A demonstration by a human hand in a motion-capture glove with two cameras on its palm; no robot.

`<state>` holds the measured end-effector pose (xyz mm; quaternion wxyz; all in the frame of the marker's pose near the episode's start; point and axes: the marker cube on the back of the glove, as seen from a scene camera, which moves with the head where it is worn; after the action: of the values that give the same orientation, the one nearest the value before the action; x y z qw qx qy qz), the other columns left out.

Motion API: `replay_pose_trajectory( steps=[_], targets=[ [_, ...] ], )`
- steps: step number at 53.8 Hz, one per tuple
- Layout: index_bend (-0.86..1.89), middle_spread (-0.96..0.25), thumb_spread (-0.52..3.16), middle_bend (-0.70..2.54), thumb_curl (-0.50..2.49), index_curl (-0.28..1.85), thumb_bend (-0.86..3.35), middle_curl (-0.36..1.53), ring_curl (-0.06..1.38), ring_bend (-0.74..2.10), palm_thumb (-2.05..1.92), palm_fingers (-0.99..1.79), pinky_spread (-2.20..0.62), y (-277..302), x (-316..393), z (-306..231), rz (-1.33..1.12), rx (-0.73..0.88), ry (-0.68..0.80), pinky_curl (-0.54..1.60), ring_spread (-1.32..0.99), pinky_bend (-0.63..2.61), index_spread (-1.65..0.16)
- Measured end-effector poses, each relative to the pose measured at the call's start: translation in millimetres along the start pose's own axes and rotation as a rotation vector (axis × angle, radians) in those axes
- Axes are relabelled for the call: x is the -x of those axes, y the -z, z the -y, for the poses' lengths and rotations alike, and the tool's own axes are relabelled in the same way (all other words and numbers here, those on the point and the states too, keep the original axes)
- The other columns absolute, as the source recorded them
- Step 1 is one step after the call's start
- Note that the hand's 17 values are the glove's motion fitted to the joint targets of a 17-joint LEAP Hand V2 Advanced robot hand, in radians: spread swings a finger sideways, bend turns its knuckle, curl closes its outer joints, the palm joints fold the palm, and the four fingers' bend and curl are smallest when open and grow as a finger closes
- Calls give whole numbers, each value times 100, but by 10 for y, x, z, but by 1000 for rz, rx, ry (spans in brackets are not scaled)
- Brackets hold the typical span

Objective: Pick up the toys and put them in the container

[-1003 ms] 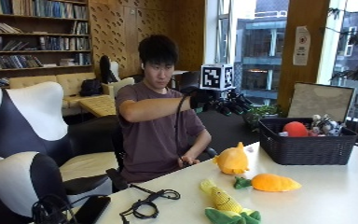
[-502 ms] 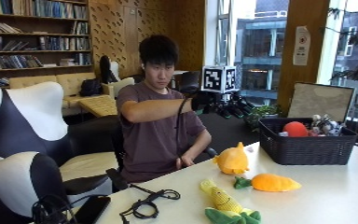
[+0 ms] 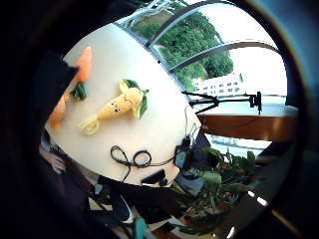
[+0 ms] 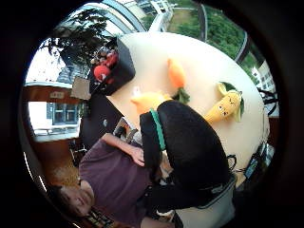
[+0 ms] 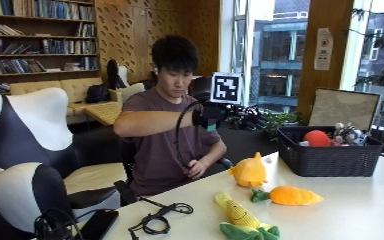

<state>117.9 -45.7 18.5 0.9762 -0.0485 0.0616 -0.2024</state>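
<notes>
Three plush toys lie on the white table [image 5: 358, 210]: a yellow one [image 5: 248, 171], an orange carrot [image 5: 292, 195] and a corn cob [image 5: 242, 220]. The black basket [image 5: 328, 159] stands at the back right with a red toy [image 5: 317, 138] and others inside. My gloved right hand [image 5: 240, 118] hangs in the air left of the basket, well above the toys, and holds nothing. From the palm, the corn cob [image 3: 119, 104], the carrot [image 3: 82, 64] and the basket [image 4: 118, 66] show far below. The person's bare hand [image 5: 195, 169] stays low by the table edge.
A coiled black cable [image 5: 159, 217] and a dark phone [image 5: 99, 224] lie near the table's left front corner. Black-and-white chairs [image 5: 19, 150] stand to the left of the table. A framed board [image 5: 342, 110] leans behind the basket.
My right hand has sunk a little and drifted slightly away from the basket. The toys and the basket have not moved.
</notes>
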Motion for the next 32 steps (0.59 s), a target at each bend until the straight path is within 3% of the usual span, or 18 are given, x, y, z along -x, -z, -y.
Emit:
replay_pose_trajectory(
  steps=[3,8,14,20,26,32],
  targets=[
    [10,-3,139,14,13,18,-4,30,27,32,-7,-21,3,-19,-87,-25,-12,13,-15,33,0,61,-23],
    [10,-5,138,14,14,18,-4,29,27,30,-6,-22,2,-70,-236,-109,-35,37,112,33,-1,60,-24],
    [9,-6,134,12,16,18,-4,27,27,26,-5,-25,1,-160,-332,-77,-16,60,-63,33,-1,57,-25],
    [5,-6,127,12,18,16,-3,26,28,25,-3,-28,1,-332,-597,-181,-72,94,168,34,-2,58,-25],
    [4,-6,122,12,20,14,-3,25,29,24,-2,-30,1,-490,-743,-120,-118,112,111,34,-2,59,-25],
    [2,-5,120,10,23,12,-1,24,30,24,2,-33,1,-639,-807,-57,-143,151,196,35,-2,61,-24]
  ],
)
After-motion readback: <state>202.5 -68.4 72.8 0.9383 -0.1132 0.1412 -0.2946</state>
